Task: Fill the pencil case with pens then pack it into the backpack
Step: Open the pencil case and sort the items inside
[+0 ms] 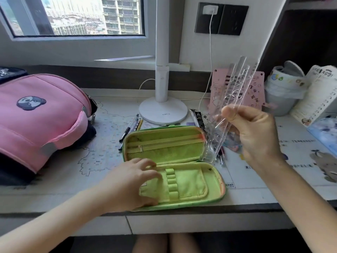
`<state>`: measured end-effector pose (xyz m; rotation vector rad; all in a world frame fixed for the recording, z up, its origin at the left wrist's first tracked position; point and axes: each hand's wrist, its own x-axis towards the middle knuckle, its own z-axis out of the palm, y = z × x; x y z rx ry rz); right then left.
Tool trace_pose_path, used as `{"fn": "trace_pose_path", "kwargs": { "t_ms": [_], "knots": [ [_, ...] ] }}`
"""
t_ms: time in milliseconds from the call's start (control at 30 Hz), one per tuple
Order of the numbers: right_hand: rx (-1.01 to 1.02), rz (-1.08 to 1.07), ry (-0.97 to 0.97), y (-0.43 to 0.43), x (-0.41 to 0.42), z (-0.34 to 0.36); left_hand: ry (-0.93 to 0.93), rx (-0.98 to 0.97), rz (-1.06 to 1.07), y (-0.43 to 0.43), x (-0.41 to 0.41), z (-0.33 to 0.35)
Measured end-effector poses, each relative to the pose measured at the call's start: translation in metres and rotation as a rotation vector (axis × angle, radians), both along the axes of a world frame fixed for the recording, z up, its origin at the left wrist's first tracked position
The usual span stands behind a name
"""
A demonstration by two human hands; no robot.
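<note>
A green pencil case (pixel 182 147) lies unzipped and spread flat on the desk in front of me, its yellow-green lining and elastic loops showing. My left hand (pixel 135 181) rests on the near half's left side, fingers spread on the lining. My right hand (pixel 255 132) is raised above the case's right end, gripping a bundle of clear plastic rulers (pixel 229 110) that stand tilted upward. Several pens (pixel 130 129) lie on the desk behind the case's left corner. A pink backpack (pixel 40 117) lies on its side at the left.
A white desk lamp (pixel 162 110) stands behind the case, its cable running to a wall socket (pixel 220 18). A pink stencil board (pixel 255 90), a small bin (pixel 284 88) and a booklet (pixel 317 94) crowd the right. More stationery lies right of the case.
</note>
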<state>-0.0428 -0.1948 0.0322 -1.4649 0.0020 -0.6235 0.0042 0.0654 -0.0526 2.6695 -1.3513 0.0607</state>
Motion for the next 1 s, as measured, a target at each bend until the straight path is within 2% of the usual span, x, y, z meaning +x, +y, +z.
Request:
{"fn": "trace_pose_path", "kwargs": {
  "t_ms": [67, 167, 233, 300, 400, 467, 533, 633, 733, 833, 1000],
  "knots": [
    [-0.052, -0.002, -0.029, 0.009, -0.014, -0.006, 0.022, 0.065, 0.02, 0.004, 0.002, -0.002],
    [-0.228, 0.015, -0.156, 0.023, -0.034, -0.012, -0.042, 0.168, -0.051, 0.0, 0.001, 0.004],
    [-0.374, 0.019, -0.263, 0.031, -0.045, -0.017, -0.057, 0.156, -0.114, 0.0, -0.001, 0.009],
    [-0.588, -0.003, -0.405, 0.038, -0.051, -0.024, 0.012, 0.019, -0.088, 0.004, 0.001, 0.013],
    [-0.98, -0.059, -0.547, 0.051, -0.048, -0.038, 0.302, -0.288, 0.144, 0.008, 0.007, 0.016],
    [-1.21, -0.122, -0.605, 0.059, -0.044, -0.048, 0.433, -0.462, 0.243, 0.005, 0.011, 0.013],
    [-1.36, -0.2, -0.667, 0.068, -0.042, -0.056, 0.529, -0.56, 0.294, 0.003, 0.017, 0.009],
    [-1.469, -0.272, -0.715, 0.081, -0.044, -0.065, 0.653, -0.702, 0.379, 0.002, 0.025, 0.003],
    [-1.644, -0.264, -0.471, 0.086, -0.035, -0.072, 0.754, -0.755, 0.39, 0.0, 0.028, 0.001],
    [-1.735, -0.076, -0.157, 0.085, -0.02, -0.073, 0.864, -0.787, 0.368, 0.0, 0.032, 0.003],
    [-1.587, 0.258, 0.141, 0.073, -0.014, -0.077, 0.903, -0.789, 0.345, 0.004, 0.034, 0.002]
  ]
}}
